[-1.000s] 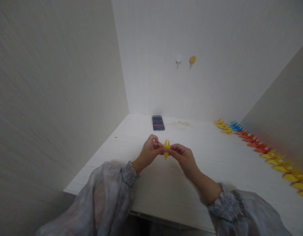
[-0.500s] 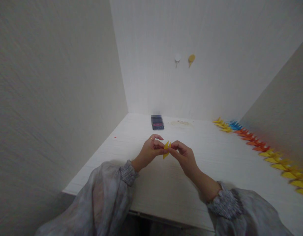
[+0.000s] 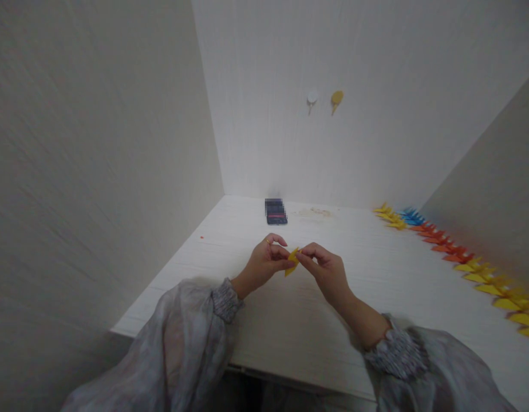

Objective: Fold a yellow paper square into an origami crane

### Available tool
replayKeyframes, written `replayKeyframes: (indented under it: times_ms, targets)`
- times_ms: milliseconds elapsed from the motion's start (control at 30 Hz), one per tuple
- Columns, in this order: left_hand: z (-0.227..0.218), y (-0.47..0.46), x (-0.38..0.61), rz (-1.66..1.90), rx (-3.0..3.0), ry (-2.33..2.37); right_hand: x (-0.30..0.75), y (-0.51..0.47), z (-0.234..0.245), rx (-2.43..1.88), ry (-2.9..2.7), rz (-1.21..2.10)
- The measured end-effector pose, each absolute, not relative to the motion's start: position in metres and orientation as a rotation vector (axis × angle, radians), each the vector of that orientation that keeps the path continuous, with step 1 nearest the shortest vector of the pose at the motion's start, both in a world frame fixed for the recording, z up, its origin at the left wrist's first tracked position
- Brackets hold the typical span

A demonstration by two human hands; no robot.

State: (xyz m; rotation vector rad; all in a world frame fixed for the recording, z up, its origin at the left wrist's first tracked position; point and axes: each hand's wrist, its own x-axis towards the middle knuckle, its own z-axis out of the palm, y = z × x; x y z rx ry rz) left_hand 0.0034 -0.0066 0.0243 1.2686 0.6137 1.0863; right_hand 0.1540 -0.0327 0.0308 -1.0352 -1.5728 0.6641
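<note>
A small yellow folded paper piece (image 3: 292, 261) is pinched from both sides, just above the pale wood-grain tabletop (image 3: 290, 320). The left hand (image 3: 264, 264) is closed on its left edge with thumb and fingertips pressed together; the right hand (image 3: 326, 270) is clamped on the right edge the same way. The paper is seen as a pointed, creased shape, tilted. Loose grey sleeves are gathered at both wrists. Further back, a dark phone (image 3: 276, 212) is laid flat. Along the right edge, a row of folded paper pieces (image 3: 457, 257) in yellow, blue and orange is lined up.
</note>
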Motion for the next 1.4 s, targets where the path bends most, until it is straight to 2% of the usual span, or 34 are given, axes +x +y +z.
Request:
replayKeyframes:
  times_ms: [533,867,1167,1400]
  targets:
    - [0.024,-0.006,0.004,1.057,1.333,0.657,0.155,-0.036,0.035,-1.065,-1.640,0.502]
    - [0.026,-0.008,0.007,1.058,1.308,0.638,0.153,-0.038,0.033,-1.038,-1.598,0.529]
    - [0.021,-0.007,0.008,1.010,1.289,0.652,0.162,-0.025,0.030,-1.069,-1.206,0.638]
    - [0.019,-0.003,0.006,1.070,1.316,0.678,0.158,-0.024,0.025,-1.121,-1.502,0.821]
